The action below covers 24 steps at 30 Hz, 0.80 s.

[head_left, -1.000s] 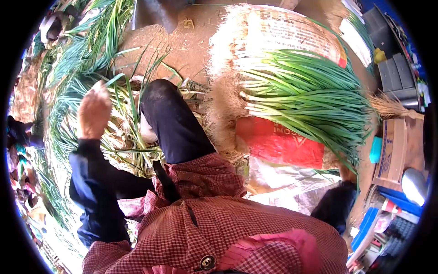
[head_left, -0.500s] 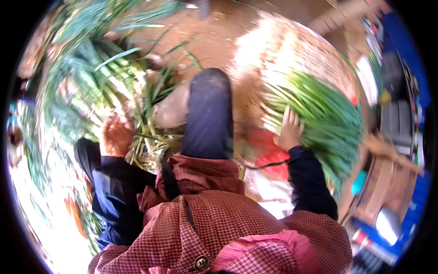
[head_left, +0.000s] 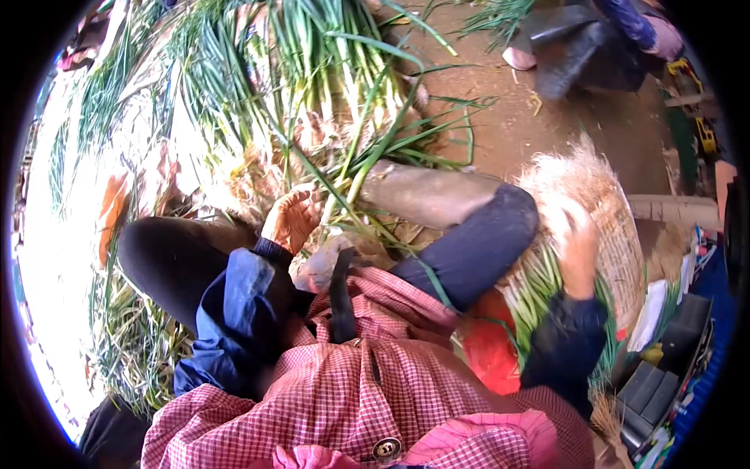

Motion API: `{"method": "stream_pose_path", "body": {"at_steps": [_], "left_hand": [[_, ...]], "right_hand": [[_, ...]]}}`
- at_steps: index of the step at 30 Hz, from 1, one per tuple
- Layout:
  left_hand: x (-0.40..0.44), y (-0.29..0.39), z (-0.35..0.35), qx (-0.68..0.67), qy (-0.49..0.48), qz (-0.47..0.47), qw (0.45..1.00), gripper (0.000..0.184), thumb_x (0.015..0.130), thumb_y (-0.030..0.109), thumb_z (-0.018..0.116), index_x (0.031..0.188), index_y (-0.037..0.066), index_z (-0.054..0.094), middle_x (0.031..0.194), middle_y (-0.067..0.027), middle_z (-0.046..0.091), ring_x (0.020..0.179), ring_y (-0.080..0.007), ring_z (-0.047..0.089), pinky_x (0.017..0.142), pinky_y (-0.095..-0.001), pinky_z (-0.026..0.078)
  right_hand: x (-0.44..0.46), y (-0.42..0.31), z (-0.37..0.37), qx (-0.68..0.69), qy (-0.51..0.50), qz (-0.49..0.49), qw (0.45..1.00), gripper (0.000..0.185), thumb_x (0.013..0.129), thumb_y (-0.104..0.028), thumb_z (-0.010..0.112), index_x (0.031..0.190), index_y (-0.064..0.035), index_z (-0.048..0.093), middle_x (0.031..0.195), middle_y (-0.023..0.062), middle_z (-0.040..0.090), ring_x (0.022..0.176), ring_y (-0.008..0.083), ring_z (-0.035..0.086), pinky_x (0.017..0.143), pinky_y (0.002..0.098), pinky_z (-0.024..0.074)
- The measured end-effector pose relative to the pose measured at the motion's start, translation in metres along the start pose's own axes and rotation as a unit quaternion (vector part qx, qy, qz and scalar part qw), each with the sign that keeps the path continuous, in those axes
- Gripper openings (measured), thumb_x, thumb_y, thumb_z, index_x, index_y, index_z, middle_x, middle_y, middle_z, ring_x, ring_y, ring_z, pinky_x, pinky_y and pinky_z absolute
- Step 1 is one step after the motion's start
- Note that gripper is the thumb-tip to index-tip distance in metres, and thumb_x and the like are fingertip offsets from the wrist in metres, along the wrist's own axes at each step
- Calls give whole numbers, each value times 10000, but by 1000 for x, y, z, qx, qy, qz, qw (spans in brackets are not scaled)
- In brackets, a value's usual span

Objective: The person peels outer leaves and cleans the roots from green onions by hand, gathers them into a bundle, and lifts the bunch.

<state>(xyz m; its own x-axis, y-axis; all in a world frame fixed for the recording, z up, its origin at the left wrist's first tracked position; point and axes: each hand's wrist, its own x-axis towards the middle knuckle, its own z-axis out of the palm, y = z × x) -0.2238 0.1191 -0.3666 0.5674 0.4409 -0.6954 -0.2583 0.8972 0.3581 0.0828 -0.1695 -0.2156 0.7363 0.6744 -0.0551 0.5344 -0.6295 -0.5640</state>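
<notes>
- Two bare hands at work here: the left hand (head_left: 293,219) has its fingers half curled, just beside a mess of green stalks, and whether it pinches one I cannot tell.
- Over on the other side, the right hand (head_left: 574,246) is blurred, fingers bent and loosely parted, nothing clearly gripped; contact with the roots near its fingertips is too smeared to call.
- The neat onion bundle (head_left: 535,301) lies just inward of the right wrist, pale root fringe (head_left: 576,176) beyond those fingertips; the loose onions (head_left: 320,78) fan out ahead of the left hand.
- Watch the long leaves by the left fingers! They cross one another and run towards the bent right knee (head_left: 500,227); a quick pull could snag there, drag neighbours along or snap a stalk.
- Trouble spot at the right hand, too: a low sweep of that dark sleeve could brush the bundle's leaves out of line, and the matted roots could cling to the fingers.
- Edges, then: the right knee stands inward of the right hand, narrowing the lane between the hands; the red sack (head_left: 491,344) sits lower, nearer the body.
- Best room is the bare ground (head_left: 547,109) beyond the right hand, though a co-worker's sleeve (head_left: 629,23) and dark plastic (head_left: 582,55) border its far side.
</notes>
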Motion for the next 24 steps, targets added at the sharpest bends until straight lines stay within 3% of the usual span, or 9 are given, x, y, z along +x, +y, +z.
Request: {"method": "stream_pose_path", "body": {"at_steps": [3,6,10,13,15,16,18,20,24], "left_hand": [[0,5,-49,-36,86,7,996,158,840,108,482,977,30,495,850,-81,570,738,-166,556,610,-243,470],[-15,12,-43,-65,89,45,993,119,840,109,490,938,53,529,779,-47,576,631,-154,540,523,-256,438],[-4,6,-59,17,62,64,996,152,838,63,495,981,40,539,825,-66,599,636,-153,576,555,-271,482],[0,10,-71,0,63,61,996,190,820,9,499,1006,26,534,838,-56,598,642,-141,572,581,-273,490],[2,11,-78,44,45,102,993,263,791,-8,538,1052,24,527,903,-55,592,719,-154,564,664,-271,484],[2,9,-80,91,29,134,986,320,772,-12,568,1086,25,521,954,-59,587,774,-174,561,724,-281,480],[9,4,-86,503,40,351,789,702,608,138,748,1237,53,447,1203,-131,493,1138,-303,429,961,-373,358],[-5,8,-70,671,83,352,647,842,546,263,788,1277,84,410,1273,-167,433,1223,-329,352,1012,-390,291],[0,20,-63,743,92,293,595,439,705,237,594,1103,68,520,885,-143,594,820,-296,571,734,-431,442]], "right_hand": [[46,-89,138,50,-196,-242,949,385,761,-136,577,1127,-20,549,1045,145,602,994,273,563,896,337,419],[86,-91,298,-313,-203,-340,863,861,689,-153,622,1403,-140,142,1422,105,222,1309,276,200,1020,518,212],[132,-62,371,-439,-308,-303,787,529,788,-116,504,1298,-194,388,1264,85,452,975,226,539,726,424,402],[122,-50,405,-493,-315,-233,777,288,795,-111,500,1074,-144,561,1045,90,585,881,208,589,661,373,420],[107,-60,408,-568,-227,-359,704,163,791,-137,517,871,-114,657,847,60,644,808,208,618,633,347,430],[99,-98,383,-564,-353,-355,657,162,779,-122,514,833,-116,667,825,65,645,780,218,624,626,367,443],[76,-134,364,-540,-353,-395,653,145,746,-121,539,817,-110,665,811,64,646,761,230,626,606,380,453],[54,-167,352,-445,-308,-415,731,140,691,-145,590,799,-89,658,777,69,639,744,240,625,606,386,464],[40,-248,328,-324,-394,-324,797,289,607,-136,645,889,-77,624,875,107,612,834,271,596,700,373,477]]}}
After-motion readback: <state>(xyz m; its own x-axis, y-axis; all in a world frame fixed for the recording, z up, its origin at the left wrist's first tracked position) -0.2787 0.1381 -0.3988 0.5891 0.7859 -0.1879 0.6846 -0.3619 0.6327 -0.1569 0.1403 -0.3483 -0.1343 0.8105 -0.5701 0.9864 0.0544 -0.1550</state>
